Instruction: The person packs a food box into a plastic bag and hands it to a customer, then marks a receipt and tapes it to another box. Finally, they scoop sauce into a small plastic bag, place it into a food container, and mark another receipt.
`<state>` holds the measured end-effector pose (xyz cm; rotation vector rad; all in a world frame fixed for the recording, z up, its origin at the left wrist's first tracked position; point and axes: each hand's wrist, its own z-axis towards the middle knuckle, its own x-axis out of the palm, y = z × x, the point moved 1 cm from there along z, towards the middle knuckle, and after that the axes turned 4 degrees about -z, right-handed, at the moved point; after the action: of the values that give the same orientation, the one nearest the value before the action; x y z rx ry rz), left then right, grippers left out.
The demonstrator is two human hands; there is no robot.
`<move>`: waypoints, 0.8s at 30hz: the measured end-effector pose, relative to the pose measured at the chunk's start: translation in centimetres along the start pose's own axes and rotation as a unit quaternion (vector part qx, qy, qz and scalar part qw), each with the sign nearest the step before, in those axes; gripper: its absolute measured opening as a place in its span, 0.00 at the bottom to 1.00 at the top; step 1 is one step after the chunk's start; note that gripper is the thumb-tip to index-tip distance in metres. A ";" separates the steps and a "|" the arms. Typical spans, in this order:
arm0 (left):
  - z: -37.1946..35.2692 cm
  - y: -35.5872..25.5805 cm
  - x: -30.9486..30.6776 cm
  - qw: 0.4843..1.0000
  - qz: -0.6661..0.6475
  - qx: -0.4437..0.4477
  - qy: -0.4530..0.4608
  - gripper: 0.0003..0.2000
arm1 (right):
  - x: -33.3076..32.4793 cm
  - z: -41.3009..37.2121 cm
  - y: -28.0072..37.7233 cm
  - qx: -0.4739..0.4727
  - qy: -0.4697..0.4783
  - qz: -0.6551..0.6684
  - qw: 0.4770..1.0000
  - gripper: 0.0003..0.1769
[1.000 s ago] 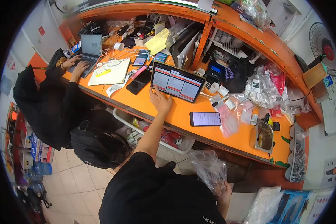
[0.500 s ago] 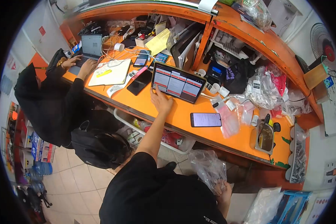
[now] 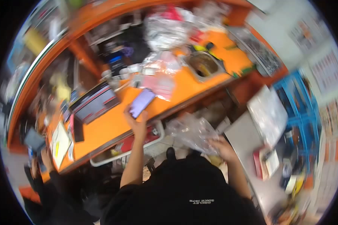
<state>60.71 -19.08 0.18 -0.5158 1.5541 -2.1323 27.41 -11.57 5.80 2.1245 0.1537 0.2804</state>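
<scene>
My left hand [image 3: 137, 118] is at the lower end of the lit phone [image 3: 142, 102] on the orange desk [image 3: 112, 129], its fingers apart at the phone's edge. Whether it grips the phone is blurred. In my right hand [image 3: 222, 147] is a crumpled clear plastic bag [image 3: 193, 131], held in front of the desk. The tablet [image 3: 94, 103], its screen lit, stands to the left of the phone. Thin clear and pink plastic bags [image 3: 159, 80] lie just beyond the phone.
A co-worker's hands [image 3: 46, 159] are at the far left near an open notebook [image 3: 60, 144]. A metal container [image 3: 202, 66] sits toward the desk's right. At right are a grey table [image 3: 240, 142], a red book [image 3: 258, 164] and blue racks [image 3: 298, 120].
The view has swung to the right. My left hand has gone from the tablet to the phone. My right hand still holds the clear bag, now raised closer to the desk.
</scene>
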 end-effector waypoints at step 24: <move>-20.9 -15.4 33.0 0.778 -0.242 -0.419 0.401 0.04 | -23.3 -12.5 -8.3 -0.266 -0.333 0.294 0.856 0.38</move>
<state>19.87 -16.97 9.85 -0.2625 3.2208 -1.9715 1.70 -2.04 2.01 1.5455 -0.8952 -0.0787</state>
